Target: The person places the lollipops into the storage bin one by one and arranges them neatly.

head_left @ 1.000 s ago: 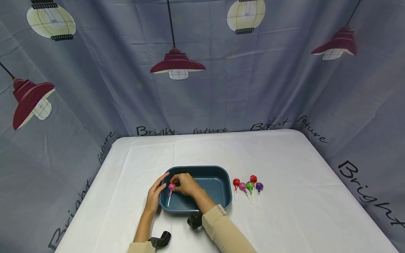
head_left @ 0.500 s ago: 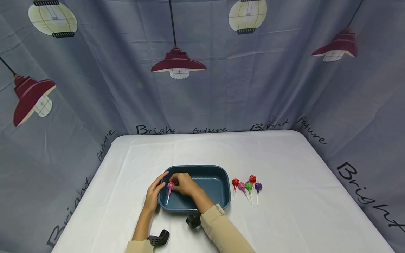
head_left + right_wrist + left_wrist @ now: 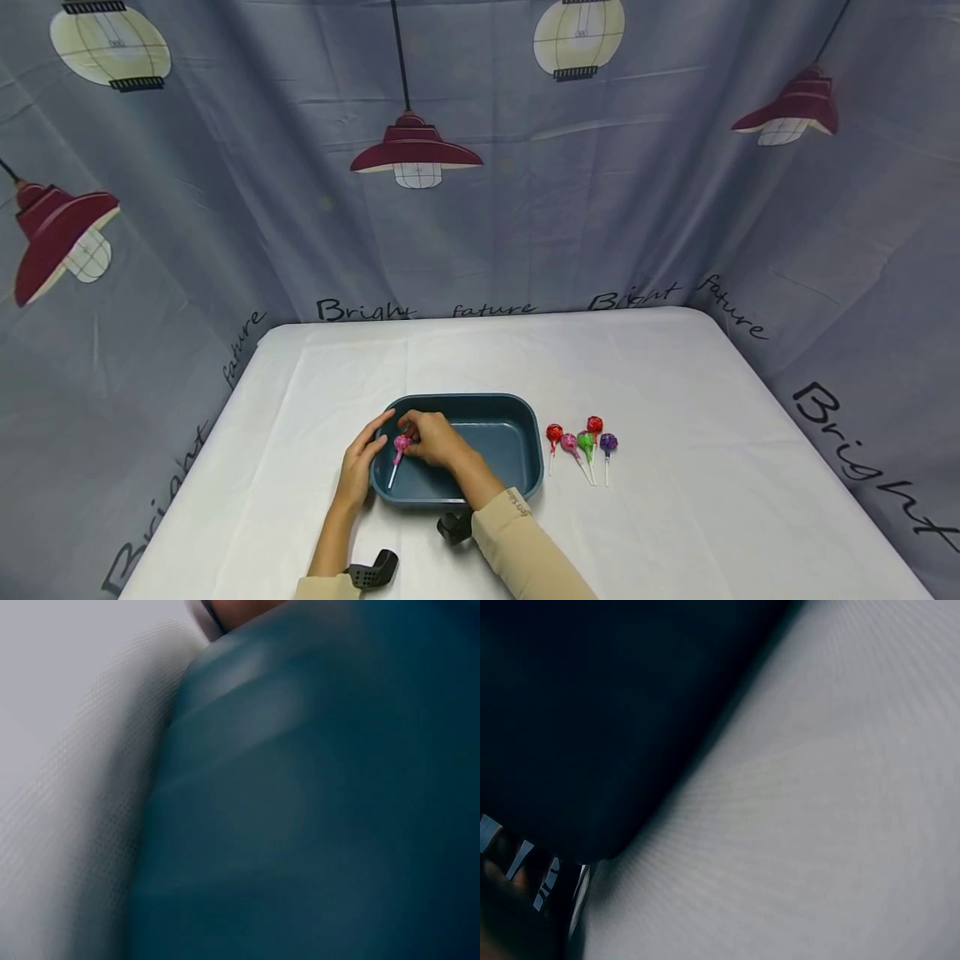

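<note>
A dark blue rectangular tray (image 3: 498, 454) stands on the white-covered table in the head view. My left hand (image 3: 358, 467) lies along the tray's left side, its fingers fairly straight against the rim. Inside the tray, near that side, my right hand (image 3: 437, 439) pinches a pink lollipop (image 3: 401, 443) by its round head. The white stick slants down and left, toward the tray's near-left corner. Blurred blue tray wall (image 3: 247, 810) fills most of the right wrist view; neither wrist view shows the lollipop.
Right of the tray lies a group of lollipops: a red one (image 3: 554, 433), a pink one (image 3: 570, 443), a green one (image 3: 586, 441), another red one (image 3: 595, 424) and a purple one (image 3: 608, 443). A printed grey curtain (image 3: 495, 233) hangs behind the table (image 3: 675, 500).
The whole head view has shifted slightly. Both hands keep nearly the same place at the tray, and the pink lollipop's stick leans a little more to the left.
</note>
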Motion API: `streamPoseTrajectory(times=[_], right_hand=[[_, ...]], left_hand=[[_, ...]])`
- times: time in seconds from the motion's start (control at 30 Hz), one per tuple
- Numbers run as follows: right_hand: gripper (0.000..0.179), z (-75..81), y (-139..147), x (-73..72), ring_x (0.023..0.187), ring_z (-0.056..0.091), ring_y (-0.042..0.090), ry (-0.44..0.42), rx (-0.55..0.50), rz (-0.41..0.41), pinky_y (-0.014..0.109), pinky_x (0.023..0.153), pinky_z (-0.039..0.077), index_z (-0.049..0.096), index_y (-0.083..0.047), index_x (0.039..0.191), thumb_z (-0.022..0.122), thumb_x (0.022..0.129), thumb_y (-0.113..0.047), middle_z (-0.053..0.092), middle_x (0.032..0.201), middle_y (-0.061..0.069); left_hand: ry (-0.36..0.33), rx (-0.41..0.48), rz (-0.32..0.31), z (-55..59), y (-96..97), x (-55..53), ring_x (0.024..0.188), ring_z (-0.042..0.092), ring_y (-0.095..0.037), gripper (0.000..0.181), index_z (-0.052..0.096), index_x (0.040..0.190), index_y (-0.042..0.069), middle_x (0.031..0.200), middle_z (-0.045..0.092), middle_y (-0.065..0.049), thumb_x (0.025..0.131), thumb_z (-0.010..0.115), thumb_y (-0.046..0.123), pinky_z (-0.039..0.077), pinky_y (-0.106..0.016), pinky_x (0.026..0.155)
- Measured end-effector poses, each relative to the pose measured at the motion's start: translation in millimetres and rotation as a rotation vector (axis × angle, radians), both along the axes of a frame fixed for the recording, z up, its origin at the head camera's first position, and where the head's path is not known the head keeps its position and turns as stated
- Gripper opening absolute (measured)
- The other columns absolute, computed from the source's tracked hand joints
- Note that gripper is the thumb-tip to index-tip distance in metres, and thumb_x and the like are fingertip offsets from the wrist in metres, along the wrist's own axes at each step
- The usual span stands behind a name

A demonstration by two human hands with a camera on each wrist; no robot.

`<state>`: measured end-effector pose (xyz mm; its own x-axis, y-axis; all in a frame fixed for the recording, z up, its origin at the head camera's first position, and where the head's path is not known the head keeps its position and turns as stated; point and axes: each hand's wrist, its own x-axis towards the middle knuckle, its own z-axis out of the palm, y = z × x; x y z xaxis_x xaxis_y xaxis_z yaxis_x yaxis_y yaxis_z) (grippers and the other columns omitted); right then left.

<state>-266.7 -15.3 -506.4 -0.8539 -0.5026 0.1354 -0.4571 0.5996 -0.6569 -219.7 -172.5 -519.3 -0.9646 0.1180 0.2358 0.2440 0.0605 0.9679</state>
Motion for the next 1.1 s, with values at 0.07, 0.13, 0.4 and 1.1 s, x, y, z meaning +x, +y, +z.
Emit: streamPoseTrajectory(times=[0.07,0.13,0.4,1.1], right_hand=[[0.036,1.5,0.6,0.1,0.08,0.061,0.016,-0.021,-0.001,-0.005,0.02,0.069,0.048,0.062,-0.003,0.107,0.076,0.074,-0.003,0.066,0.087,0.008],[0.038,3.7,1.7,0.3,0.082,0.061,0.016,-0.035,0.007,-0.009,0.02,0.071,0.048,0.062,-0.004,0.109,0.076,0.073,-0.004,0.066,0.088,0.007],[0.05,17.3,10.0,10.3,0.098,0.06,0.021,-0.057,0.03,-0.013,0.028,0.082,0.048,0.055,-0.005,0.123,0.074,0.078,-0.014,0.064,0.105,0.011],[0.04,82.1,86.8,36.4,0.117,0.049,0.021,0.01,-0.296,-0.059,0.042,0.097,0.039,0.054,-0.013,0.128,0.061,0.09,-0.025,0.055,0.126,0.003]], left_hand=[[-0.007,0.004,-0.004,0.4,-0.1,-0.2,0.133,0.029,-0.022,0.038,0.046,0.133,-0.001,0.139,0.042,-0.014,0.096,0.04,0.003,0.024,-0.012,0.1],[-0.007,0.007,-0.007,0.8,0.1,-0.4,0.133,0.029,-0.023,0.038,0.046,0.133,-0.001,0.14,0.042,-0.014,0.096,0.041,0.003,0.024,-0.013,0.101],[-0.004,0.008,-0.002,0.7,0.4,0.5,0.133,0.029,-0.024,0.038,0.046,0.133,-0.002,0.139,0.042,-0.016,0.096,0.04,0.001,0.025,-0.013,0.1],[0.011,0.007,0.004,0.2,1.4,0.8,0.133,0.029,-0.026,0.038,0.047,0.133,-0.002,0.139,0.042,-0.015,0.096,0.04,0.001,0.024,-0.012,0.101]])
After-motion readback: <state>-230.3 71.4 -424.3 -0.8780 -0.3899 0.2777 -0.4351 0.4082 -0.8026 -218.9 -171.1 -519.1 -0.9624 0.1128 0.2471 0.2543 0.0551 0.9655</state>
